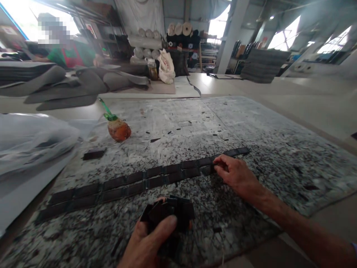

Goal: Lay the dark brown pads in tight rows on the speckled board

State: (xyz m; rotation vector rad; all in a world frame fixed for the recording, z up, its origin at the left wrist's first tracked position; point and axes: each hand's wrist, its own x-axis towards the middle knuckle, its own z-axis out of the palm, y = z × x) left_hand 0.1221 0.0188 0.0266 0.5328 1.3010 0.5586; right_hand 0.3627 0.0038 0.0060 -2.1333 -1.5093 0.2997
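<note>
The left hand (pixel 150 238) is nearest, its fingers curled under and its thumb pressed over a loose stack of dark, flat rectangular pieces (pixel 167 212). Just beyond it, a near row of dark rectangular pieces (pixel 111 195) runs alongside a far row of matching dark pieces (pixel 115 183), both lying slantwise on a pale sheet heavily speckled with black (pixel 173 115). The right hand (pixel 238 176) reaches in from the right, thumb and forefinger drawn nearly together at the right end of the near row; whether they grip the last piece there cannot be told. The far row continues past those fingertips. Behind the rows, toward the left, lie a dark oblong block (pixel 95 153) and, farther back, a rounded orange-brown container with a green top and stick (pixel 119 130). Crumpled clear plastic sheeting (pixel 36 136) is at the left edge. Farther off, the pale tabletop (pixel 304 98) carries layered grey flat material (pixel 83 83), a glass jar (pixel 152 69), a cream cloth bundle (pixel 166 67) and a stack of dark grey sheets (pixel 264 66). A person in green and red (pixel 69 56) is behind the grey material, and rolls of pale material (pixel 145 42) fill the background
</note>
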